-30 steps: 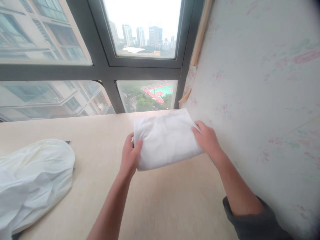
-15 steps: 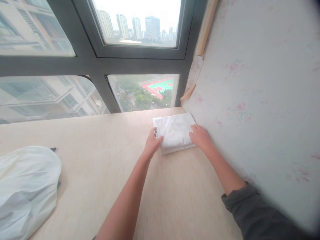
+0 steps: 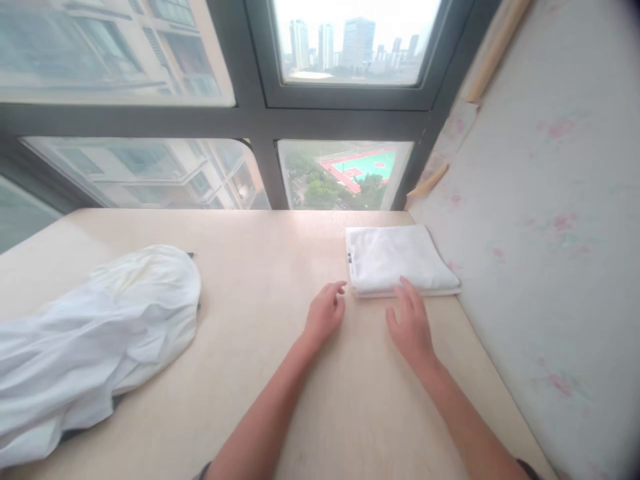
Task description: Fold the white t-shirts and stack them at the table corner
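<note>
A folded white cloth [image 3: 395,257], possibly a garment, lies flat in the corner by the window and the wall. Small dark marks show along its left edge. My left hand [image 3: 325,310] hovers or rests just off its lower left corner, fingers loosely curled and apart, holding nothing. At the cloth's front edge is my right hand [image 3: 413,323], its fingers spread and the tips overlapping that edge; whether they press on it I cannot tell.
On the left lies a crumpled white cloth [image 3: 145,313] with dark bits showing at its edges. Both cloths are on a pale wood-look surface [image 3: 250,387]. A grey window frame [image 3: 340,120] bounds the back, and a flowered papered wall [image 3: 525,267] rises on the right.
Both hands have let go of the folded cloth's sides and drawn back toward me. The view has swung left, so more of the crumpled cloth shows.
</note>
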A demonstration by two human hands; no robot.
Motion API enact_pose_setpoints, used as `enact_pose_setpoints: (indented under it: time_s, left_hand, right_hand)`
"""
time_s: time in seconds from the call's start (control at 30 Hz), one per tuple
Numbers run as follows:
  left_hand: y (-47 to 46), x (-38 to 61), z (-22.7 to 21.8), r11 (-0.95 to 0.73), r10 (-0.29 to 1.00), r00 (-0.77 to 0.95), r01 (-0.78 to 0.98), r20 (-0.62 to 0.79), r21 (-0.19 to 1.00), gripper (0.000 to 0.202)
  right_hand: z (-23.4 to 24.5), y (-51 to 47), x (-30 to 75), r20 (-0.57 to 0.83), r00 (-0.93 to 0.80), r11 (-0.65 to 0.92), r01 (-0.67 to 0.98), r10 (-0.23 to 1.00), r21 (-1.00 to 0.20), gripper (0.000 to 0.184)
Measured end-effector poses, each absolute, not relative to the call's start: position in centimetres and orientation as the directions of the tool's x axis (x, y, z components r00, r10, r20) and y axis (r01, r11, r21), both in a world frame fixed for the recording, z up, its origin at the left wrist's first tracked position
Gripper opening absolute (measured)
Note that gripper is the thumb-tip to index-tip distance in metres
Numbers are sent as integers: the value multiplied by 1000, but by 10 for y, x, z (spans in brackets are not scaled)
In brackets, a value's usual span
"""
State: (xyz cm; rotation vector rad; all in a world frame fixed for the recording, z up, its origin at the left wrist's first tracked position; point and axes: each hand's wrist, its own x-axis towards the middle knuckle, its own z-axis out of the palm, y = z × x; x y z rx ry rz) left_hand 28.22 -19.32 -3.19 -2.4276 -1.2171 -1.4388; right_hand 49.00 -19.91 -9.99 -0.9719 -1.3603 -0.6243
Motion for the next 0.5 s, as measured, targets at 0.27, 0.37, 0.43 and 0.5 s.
enact_pose_setpoints:
  time_s: [0.27,0.37,0.43,0.5]
  left_hand:
    - [-285,103,-52,-340,450,-104,899,887,278,33]
    - [-334,13,-41,4,233,-306,949,923,314,40]
    - [-362,-35,-37,305,108,-333,908,937,288,60]
    - [-380,-68,-36,453,200,-383,852,902,262,76]
  right_hand:
    - [-161,-267,372,910,-271,660,751,314,-4,45]
    - [-158,-266,373,892,-320,648,761,320,40,40]
    - [-157,-265,375,895,-315,638,768,314,47,40]
    - [-157,-264,375,899,-315,631,774,303,59,40]
